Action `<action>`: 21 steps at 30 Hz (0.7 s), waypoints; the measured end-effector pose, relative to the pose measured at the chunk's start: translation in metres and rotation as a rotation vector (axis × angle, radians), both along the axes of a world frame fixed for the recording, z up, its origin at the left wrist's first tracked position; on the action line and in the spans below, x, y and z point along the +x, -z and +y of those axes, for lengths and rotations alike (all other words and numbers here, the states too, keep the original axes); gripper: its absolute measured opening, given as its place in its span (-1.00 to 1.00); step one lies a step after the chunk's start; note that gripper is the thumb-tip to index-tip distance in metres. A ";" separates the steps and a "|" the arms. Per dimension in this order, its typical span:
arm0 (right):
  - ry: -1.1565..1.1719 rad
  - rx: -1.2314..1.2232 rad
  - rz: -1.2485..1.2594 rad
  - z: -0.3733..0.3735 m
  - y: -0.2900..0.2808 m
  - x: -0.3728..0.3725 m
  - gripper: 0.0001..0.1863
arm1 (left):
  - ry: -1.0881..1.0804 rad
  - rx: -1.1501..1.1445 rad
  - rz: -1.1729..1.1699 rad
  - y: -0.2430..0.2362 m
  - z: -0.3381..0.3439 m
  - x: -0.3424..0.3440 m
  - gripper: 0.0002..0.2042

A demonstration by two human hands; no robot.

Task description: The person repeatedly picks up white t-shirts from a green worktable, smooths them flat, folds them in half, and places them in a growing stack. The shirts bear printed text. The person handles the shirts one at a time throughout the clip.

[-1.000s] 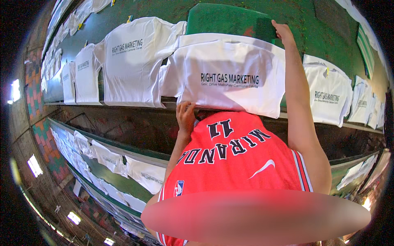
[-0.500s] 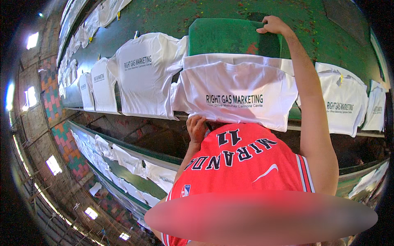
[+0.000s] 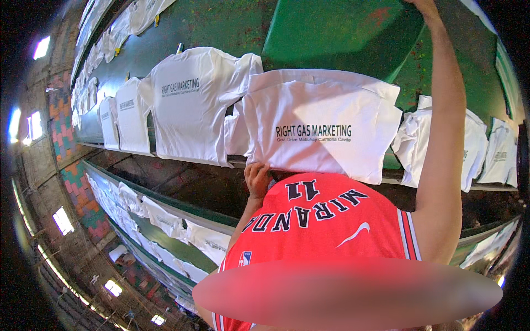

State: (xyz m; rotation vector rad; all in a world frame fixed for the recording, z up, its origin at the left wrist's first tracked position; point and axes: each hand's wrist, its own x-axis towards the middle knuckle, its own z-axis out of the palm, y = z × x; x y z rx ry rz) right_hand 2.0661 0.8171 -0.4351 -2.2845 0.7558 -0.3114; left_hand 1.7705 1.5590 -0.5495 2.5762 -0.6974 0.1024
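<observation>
A white T-shirt (image 3: 320,110) with dark print lies in front of me at the table's near edge. My left hand (image 3: 258,179) is closed at its near hem, fingers curled on the fabric. My right arm reaches far out, and my right hand (image 3: 424,6) is cut by the top of the picture at the corner of a flat green board (image 3: 337,38). The board is raised and tilted, its near edge close to the shirt's collar end. The right fingertips are out of sight.
More printed white T-shirts lie along the long green table (image 3: 221,33), such as one to the left (image 3: 190,105) and one to the right (image 3: 441,143). A second table with shirts (image 3: 165,218) runs behind on the left, past a dark gap (image 3: 182,182).
My right hand has moved away and up with the green board, which has come off the table by the shirt's collar end. My left hand stays at the hem.
</observation>
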 end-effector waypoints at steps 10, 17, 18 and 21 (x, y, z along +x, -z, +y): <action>0.001 -0.079 -0.399 -0.107 -0.014 -0.068 -0.31 | 0.005 -0.097 -0.081 0.005 0.005 0.003 -0.71; -0.046 0.073 -0.190 0.122 0.086 -0.100 -0.57 | 0.086 -0.109 -0.112 0.001 0.038 0.009 -0.60; -0.061 0.128 -0.198 0.149 0.102 -0.107 -0.66 | 0.107 -0.101 -0.062 -0.001 0.036 0.008 -0.58; -0.111 0.244 -0.246 0.237 0.122 -0.135 -0.78 | 0.128 -0.183 0.019 -0.014 0.037 0.004 -0.48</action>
